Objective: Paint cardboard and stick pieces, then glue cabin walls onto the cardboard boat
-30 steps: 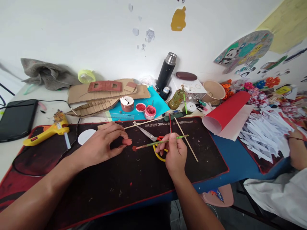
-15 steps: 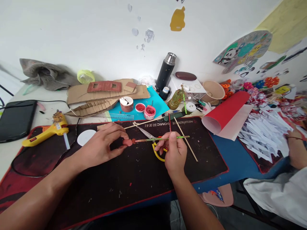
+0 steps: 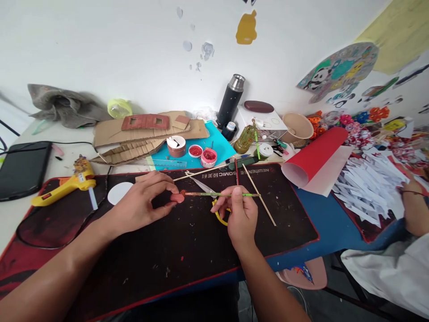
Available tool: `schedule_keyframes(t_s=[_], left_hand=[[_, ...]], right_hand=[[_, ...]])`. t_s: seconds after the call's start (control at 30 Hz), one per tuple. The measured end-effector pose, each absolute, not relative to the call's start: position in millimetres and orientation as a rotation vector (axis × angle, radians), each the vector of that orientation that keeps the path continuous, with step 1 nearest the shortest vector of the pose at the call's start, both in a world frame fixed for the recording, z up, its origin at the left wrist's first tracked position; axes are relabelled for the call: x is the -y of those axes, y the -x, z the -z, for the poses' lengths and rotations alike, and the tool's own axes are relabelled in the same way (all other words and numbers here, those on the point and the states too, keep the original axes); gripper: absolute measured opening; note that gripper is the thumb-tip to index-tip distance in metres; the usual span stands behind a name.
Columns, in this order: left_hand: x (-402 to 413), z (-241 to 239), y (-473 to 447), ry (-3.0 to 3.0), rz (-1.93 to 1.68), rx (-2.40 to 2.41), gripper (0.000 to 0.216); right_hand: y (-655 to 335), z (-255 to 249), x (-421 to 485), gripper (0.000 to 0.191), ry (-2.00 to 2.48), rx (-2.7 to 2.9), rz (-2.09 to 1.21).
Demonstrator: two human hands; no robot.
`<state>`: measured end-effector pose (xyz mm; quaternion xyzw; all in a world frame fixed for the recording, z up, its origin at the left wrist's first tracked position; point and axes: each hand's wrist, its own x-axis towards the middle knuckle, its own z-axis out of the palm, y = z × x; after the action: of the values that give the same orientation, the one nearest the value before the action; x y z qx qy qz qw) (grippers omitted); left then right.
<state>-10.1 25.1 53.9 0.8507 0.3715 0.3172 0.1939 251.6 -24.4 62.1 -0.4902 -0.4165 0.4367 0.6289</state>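
My left hand pinches a small round reddish piece between thumb and fingers, above the black mat. In my right hand is a thin paintbrush with a green, paint-stained handle. Its reddish bristles point left and meet the upper edge of the round piece. Scissors with yellow handles lie on the mat, partly hidden behind my right hand. An open jar of red paint stands behind, with a lid holding red paint beside it.
A yellow glue gun and a white disc lie at left. Cardboard pieces, a dark thermos and a brush jar stand at the back. Rolled red paper, white paper strips and another person's arm are at right.
My right hand has shifted slightly left with the paintbrush, its bristles now at the piece's upper edge. The round piece has turned to show more of its flat face.
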Motion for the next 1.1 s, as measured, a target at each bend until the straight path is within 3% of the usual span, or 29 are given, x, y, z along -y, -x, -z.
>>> schedule_keyframes(t_s=[1.1], left_hand=[[-25.4,-54.7,5.5,-2.157,-0.876,-1.271,0.018]], right_hand=[[-247.1,-62.6,31.5,0.048,1.107,1.069,-0.869]])
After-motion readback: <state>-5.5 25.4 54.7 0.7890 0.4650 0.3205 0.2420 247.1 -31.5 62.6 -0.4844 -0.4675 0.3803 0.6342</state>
